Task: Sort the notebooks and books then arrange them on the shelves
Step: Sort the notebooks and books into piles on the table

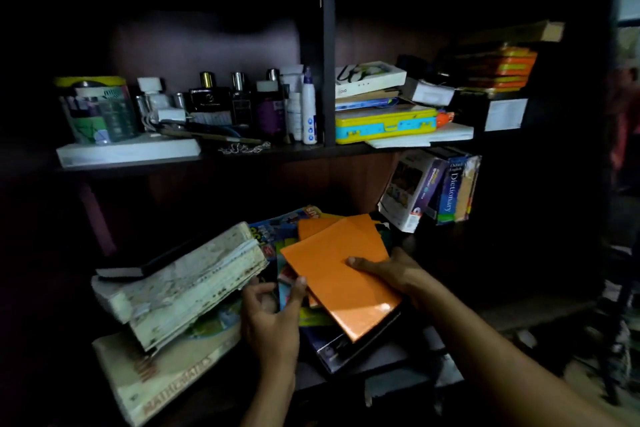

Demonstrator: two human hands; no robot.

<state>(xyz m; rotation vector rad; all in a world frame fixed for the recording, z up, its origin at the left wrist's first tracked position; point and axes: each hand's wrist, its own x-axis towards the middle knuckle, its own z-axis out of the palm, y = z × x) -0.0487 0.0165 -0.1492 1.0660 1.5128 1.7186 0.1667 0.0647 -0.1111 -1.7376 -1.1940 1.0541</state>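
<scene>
While the right hand (388, 272) gripped an orange notebook (341, 274) on the lower shelf (519, 314), thumb laid flat on the cover and fingers hidden beneath its right edge, the left hand (272, 314) pinched the edges of colourful books (287, 284) just under the notebook's left corner. A second orange cover (317, 226) lay beyond the fingertips, partly under the first, and a blue illustrated book (277, 224) showed behind both. Left of the left hand's fingers, a thick, stained white book (187, 282) rested tilted on a pale Mathematics book (166, 374), crowding the pile and touching the space where the knuckles worked; a dark slim object (138, 267) lay on the stained book's far end. Below the right hand, a dark glossy book (346, 348) jutted past the shelf edge. Well beyond the right hand's fingers, a dictionary (452, 189) stood leaning with a purple-spined book (431, 184) and a white box (401, 194). On the upper shelf (277, 153), above both hands, stood a row of bottles (239, 97), a printed jar (98, 109), a glue bottle (309, 107) and a small chain (244, 148); right of the divider (329, 66) sat a yellow and blue case (384, 123), a white box with a drawing (369, 76) and a stack of orange items (498, 68) in deep shadow.
</scene>
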